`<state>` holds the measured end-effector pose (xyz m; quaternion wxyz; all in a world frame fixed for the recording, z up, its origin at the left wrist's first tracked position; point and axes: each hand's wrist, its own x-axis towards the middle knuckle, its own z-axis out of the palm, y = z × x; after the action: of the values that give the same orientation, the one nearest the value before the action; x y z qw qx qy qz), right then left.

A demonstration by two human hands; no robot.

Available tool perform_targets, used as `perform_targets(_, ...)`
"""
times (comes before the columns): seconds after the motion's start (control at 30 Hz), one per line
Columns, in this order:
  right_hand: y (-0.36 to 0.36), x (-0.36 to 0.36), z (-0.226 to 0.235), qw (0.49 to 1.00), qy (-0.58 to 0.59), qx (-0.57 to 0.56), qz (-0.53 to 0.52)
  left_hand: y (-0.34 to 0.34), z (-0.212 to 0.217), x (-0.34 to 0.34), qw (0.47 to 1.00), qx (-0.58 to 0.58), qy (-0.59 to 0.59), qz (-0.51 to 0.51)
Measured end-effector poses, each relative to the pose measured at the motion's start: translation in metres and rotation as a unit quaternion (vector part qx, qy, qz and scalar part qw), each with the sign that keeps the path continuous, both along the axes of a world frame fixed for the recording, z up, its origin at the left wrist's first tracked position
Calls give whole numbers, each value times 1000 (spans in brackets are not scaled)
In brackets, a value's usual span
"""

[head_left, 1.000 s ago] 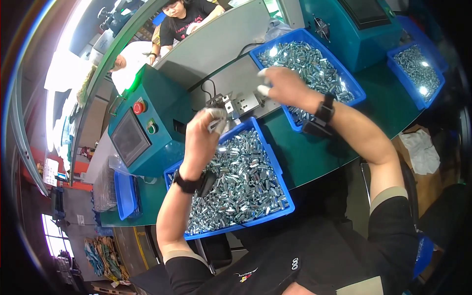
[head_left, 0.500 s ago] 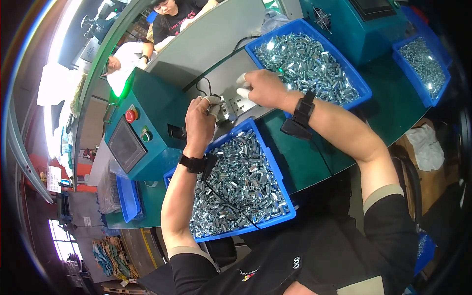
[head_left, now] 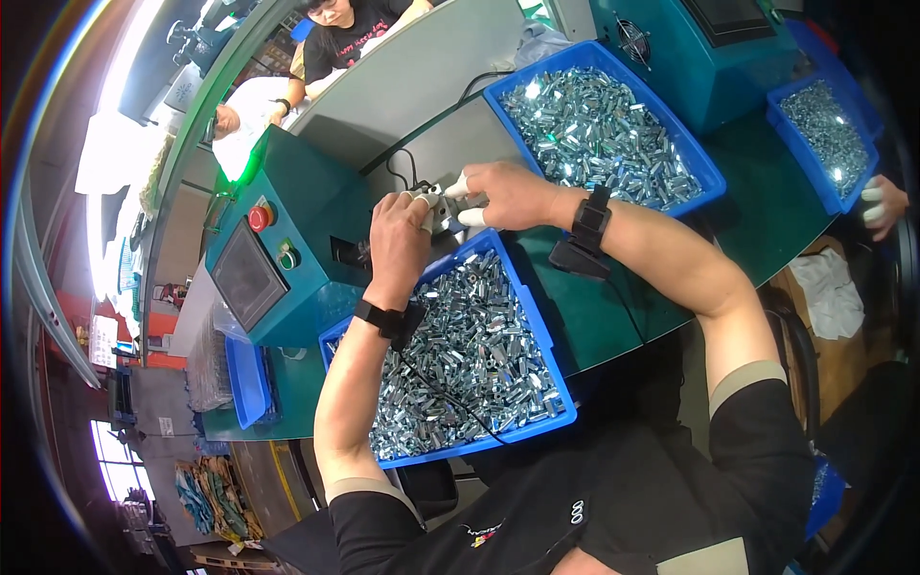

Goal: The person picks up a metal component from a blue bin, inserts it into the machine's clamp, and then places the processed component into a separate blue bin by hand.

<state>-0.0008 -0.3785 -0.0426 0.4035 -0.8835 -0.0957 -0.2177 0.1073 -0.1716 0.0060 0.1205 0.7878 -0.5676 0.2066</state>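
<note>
Grey partition (head_left: 422,96) stood behind the green-topped workbench (head_left: 586,321). Upper left — long white light strip (head_left: 136,72) glared. Lower left — bright window (head_left: 116,455) showed beside a grey wall (head_left: 161,398), brownish floor (head_left: 249,474) with yellow stripe (head_left: 285,479) nearby.

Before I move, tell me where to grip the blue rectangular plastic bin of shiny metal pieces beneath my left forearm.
Grip the blue plastic bin midway along its right rim, probably coming from the right: that long raised edge is uncovered there, while your left forearm crosses the left side.
</note>
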Motion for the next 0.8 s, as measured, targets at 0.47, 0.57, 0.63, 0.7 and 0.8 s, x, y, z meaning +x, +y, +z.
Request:
perform_targets(0.47, 4, 30, 7, 985, 104, 54, 129, 120, 32, -90, 999, -11, 47, 26)
perform_targets(0.57, 10, 38, 16, 980, 123, 51, 145, 150, 29, -106, 994, -27, 103, 37)
perform_targets(0.63, 11, 41, 21, 977, 146, 46, 146, 160, 32, -114, 992, -25, 110, 61)
perform_targets(0.7, 11, 42, 14, 980, 127, 62, 144, 165, 30, -115, 990, -23, 115, 73)
perform_targets(0.8, 17, 43, 12, 982, 84, 95, 138, 172, 27, -113, 990, -7, 125, 66)
